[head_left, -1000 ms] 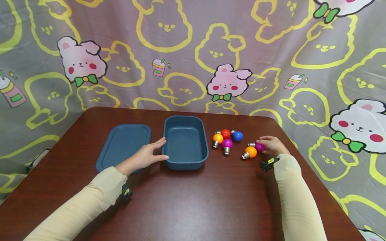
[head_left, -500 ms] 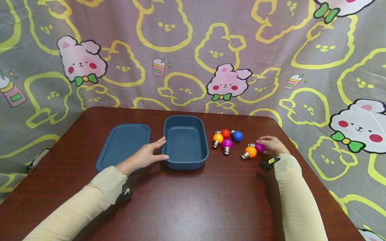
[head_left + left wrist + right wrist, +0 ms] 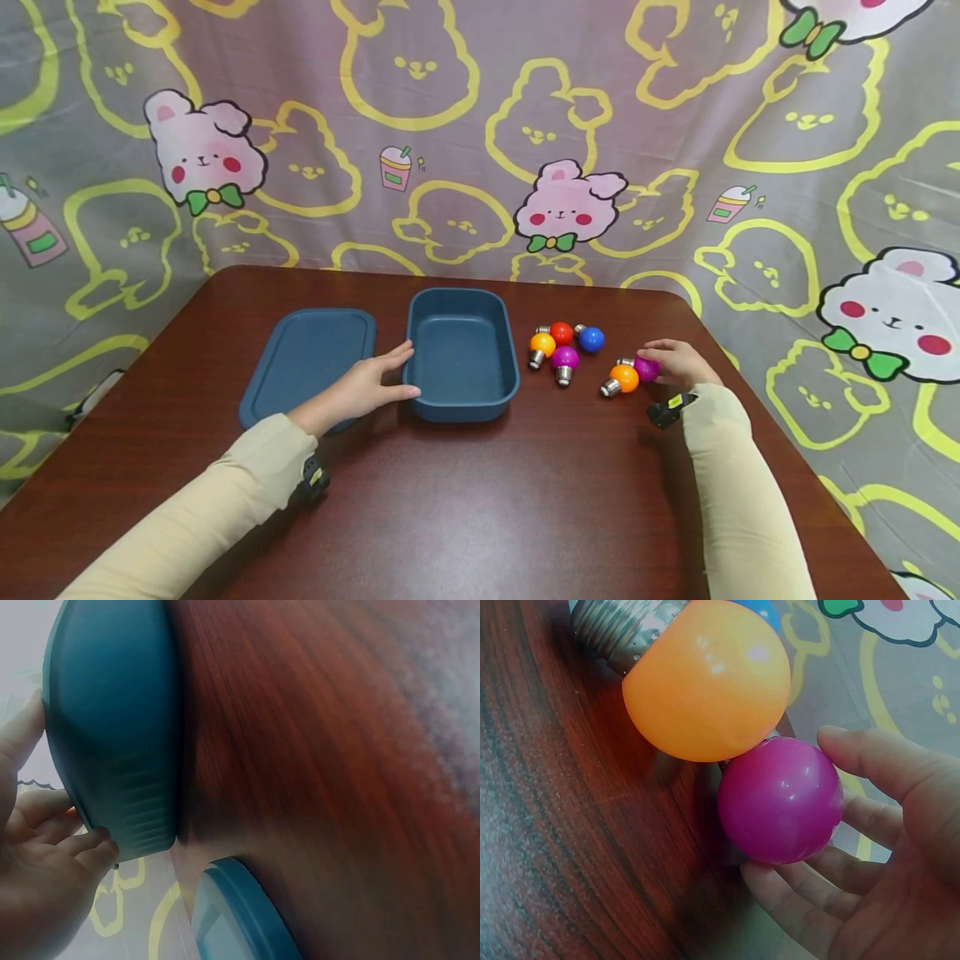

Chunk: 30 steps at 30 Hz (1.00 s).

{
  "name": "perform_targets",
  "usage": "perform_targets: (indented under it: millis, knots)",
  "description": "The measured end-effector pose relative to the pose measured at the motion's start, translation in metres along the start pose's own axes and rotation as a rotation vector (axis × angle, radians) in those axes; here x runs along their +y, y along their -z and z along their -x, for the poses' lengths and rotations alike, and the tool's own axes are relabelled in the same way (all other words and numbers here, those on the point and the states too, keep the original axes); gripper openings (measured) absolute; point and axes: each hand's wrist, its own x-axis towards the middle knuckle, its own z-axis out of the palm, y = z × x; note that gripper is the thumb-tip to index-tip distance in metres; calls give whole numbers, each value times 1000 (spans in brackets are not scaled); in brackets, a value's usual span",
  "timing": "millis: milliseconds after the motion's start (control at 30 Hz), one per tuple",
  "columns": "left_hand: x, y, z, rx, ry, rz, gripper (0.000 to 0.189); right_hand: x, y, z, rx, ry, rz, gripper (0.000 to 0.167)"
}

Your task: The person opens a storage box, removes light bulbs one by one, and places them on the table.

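My left hand [image 3: 367, 386] rests its spread fingertips and thumb along the left rim of a deep blue rectangular container [image 3: 461, 413]. The left wrist view shows fingertips [image 3: 97, 844] right at the rim of its outer wall [image 3: 124, 750]. Far to the right, my right hand [image 3: 678, 362] has its thumb and fingers around a purple light bulb [image 3: 647, 367], which lies on the table. In the right wrist view the thumb is at one side of the purple globe [image 3: 780, 802] and the fingers at the other. Against it lies an orange bulb [image 3: 709, 682] with a silver screw base.
Between container and right hand lie a red bulb [image 3: 561, 333], a blue bulb [image 3: 592, 339], a yellow-orange bulb [image 3: 542, 344] and another purple bulb [image 3: 565, 358]. A flat blue lid [image 3: 311, 350] lies left of the container. A patterned curtain [image 3: 450, 150] hangs behind the brown table [image 3: 480, 500].
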Motion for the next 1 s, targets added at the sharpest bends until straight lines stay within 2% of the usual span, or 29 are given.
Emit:
perform_targets:
  millis: [1000]
  knots:
    - [2, 1, 0, -5, -1, -6, 73, 2, 1, 2, 5, 18, 6, 60]
